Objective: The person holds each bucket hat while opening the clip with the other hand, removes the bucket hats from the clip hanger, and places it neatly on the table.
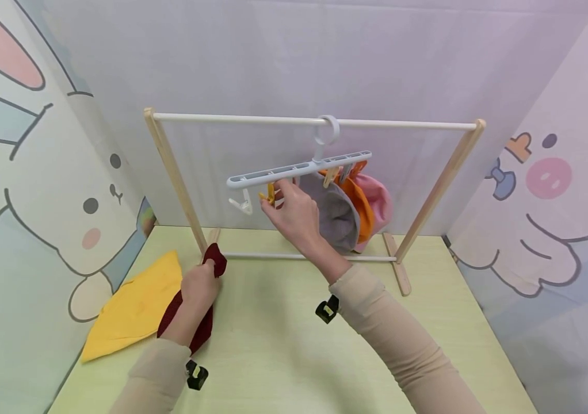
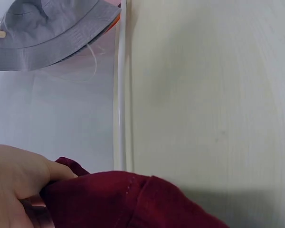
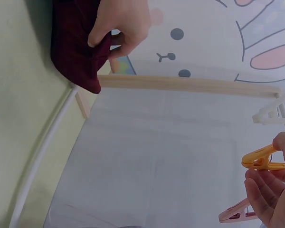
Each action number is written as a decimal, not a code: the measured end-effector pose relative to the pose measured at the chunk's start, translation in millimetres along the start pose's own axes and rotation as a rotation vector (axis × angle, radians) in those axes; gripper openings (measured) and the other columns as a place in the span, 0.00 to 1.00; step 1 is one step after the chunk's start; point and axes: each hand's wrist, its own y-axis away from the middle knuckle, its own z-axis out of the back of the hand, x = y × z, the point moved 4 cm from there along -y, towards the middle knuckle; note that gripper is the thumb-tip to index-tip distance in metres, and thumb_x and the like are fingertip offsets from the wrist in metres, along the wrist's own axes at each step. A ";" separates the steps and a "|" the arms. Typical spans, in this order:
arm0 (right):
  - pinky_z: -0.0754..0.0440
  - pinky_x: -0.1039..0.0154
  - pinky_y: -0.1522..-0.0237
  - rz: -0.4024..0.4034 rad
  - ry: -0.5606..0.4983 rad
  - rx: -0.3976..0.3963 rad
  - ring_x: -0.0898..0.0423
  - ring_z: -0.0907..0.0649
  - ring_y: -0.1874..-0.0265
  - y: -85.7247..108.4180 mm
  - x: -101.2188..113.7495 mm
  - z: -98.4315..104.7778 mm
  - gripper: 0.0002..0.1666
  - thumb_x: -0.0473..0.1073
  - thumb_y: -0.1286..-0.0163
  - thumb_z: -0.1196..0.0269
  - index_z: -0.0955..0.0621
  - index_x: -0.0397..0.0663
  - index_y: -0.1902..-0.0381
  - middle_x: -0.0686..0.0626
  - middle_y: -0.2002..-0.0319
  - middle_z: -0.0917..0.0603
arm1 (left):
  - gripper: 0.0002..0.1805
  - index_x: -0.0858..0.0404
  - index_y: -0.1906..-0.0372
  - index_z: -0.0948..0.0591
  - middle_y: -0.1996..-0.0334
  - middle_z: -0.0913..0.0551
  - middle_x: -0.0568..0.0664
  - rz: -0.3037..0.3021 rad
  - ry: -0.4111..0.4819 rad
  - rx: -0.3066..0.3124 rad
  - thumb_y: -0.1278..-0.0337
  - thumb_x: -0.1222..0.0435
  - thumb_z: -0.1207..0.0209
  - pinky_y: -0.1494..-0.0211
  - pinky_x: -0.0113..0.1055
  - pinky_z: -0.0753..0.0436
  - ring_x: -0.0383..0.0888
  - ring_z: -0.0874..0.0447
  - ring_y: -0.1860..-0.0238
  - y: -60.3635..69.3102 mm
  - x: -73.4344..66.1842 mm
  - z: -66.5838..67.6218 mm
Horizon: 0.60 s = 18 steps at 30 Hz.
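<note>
At lower left of the head view I have the dark red cloth [image 1: 203, 329], long axis slanting up rightward, below and left of the yellow clip [image 1: 269, 196]. My left hand [image 1: 199, 287], nearer, pinches its upper end; my right hand [image 1: 296, 213] pinches the clip beneath the hanger [image 1: 294, 171]. Pale table [image 1: 273, 351] spreads below both.

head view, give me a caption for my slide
Left hand grips dark red cloth while the right hand pinches a yellow clip under the hanger.

Soft, even light; faint shadows
</note>
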 end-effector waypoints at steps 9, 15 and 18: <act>0.23 0.63 0.77 0.015 -0.001 -0.008 0.63 0.17 0.77 0.6 1.2 0.9 0.12 0.48 0.43 0.37 0.24 0.51 0.64 0.55 0.70 0.15 | 0.08 0.69 0.65 0.24 0.80 0.22 0.62 0.029 0.019 0.031 0.53 0.70 0.40 0.81 0.45 0.25 0.52 0.27 0.84 1.3 -8.1 -20.2; 0.23 0.64 0.78 0.027 0.005 -0.016 0.62 0.17 0.78 1.2 1.4 1.4 0.12 0.48 0.43 0.37 0.24 0.50 0.63 0.54 0.71 0.15 | 0.11 0.68 0.62 0.24 0.81 0.23 0.60 0.034 0.028 0.075 0.52 0.66 0.40 0.82 0.43 0.27 0.51 0.27 0.85 6.3 -16.1 -36.4; 0.23 0.63 0.78 0.031 0.005 -0.014 0.62 0.17 0.78 1.0 1.4 1.6 0.12 0.48 0.43 0.37 0.24 0.50 0.63 0.54 0.70 0.15 | 0.14 0.68 0.60 0.24 0.80 0.23 0.60 0.021 0.029 0.076 0.51 0.65 0.39 0.82 0.43 0.26 0.51 0.26 0.85 8.6 -19.4 -42.9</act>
